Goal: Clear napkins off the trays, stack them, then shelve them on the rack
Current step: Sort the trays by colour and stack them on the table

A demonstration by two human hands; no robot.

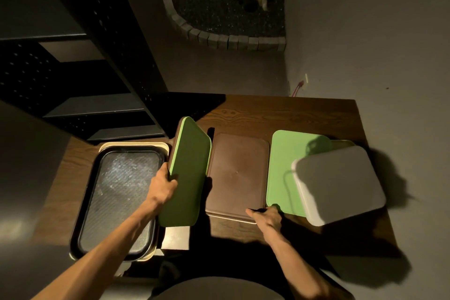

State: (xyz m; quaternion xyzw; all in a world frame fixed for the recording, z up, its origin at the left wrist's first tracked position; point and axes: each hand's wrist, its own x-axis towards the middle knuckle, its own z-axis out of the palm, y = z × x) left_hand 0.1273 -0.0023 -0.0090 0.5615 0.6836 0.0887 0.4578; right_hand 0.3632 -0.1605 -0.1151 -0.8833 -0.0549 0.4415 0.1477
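My left hand (162,184) grips the left edge of a green tray (187,173) and holds it tilted up on its side, with a brown tray edge showing behind its top. A brown tray (237,175) lies flat in the middle of the wooden table (292,114). My right hand (266,218) pinches the near right corner of that brown tray. To the right lies a second green tray (282,165), partly covered by a grey tray (341,182) resting askew on it. At the left a black tray (119,197) sits on a cream tray (136,145). No napkins are visible.
A black perforated metal rack (102,105) with several shelves stands at the back left, beside the table. A stone-edged planter (226,39) sits on the floor beyond the table. Grey floor surrounds the table on the right.
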